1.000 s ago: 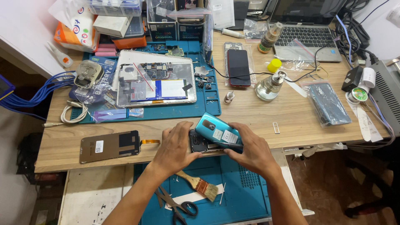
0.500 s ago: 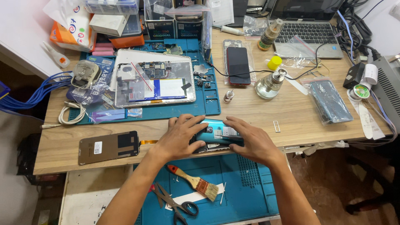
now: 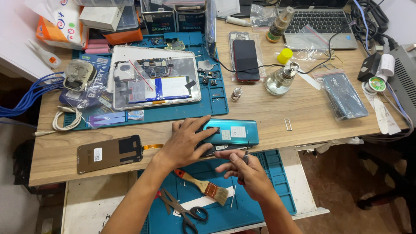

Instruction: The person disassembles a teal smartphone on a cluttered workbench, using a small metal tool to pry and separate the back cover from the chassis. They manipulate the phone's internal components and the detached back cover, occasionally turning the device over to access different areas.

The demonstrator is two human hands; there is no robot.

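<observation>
A teal phone [image 3: 234, 131] lies back-up at the near edge of the wooden workbench [image 3: 277, 108]. My left hand [image 3: 185, 143] rests flat on its left end and presses it down. Just below the phone's right half, my right hand [image 3: 243, 170] pinches a thin metal tool [image 3: 247, 156] that points up at the phone's lower edge. A dark part shows under the phone at the bench edge.
A detached screen with an orange flex cable [image 3: 109, 152] lies left of my hand. Behind stand an opened tablet [image 3: 155, 82] on a blue mat, a black phone [image 3: 245, 60] and a glass bottle [image 3: 281, 80]. A brush [image 3: 203, 186] and scissors [image 3: 182, 210] lie on the lower blue mat.
The teal phone has gone from being held up in both hands to lying on the bench edge. My right hand has let go of it and now holds a thin tool.
</observation>
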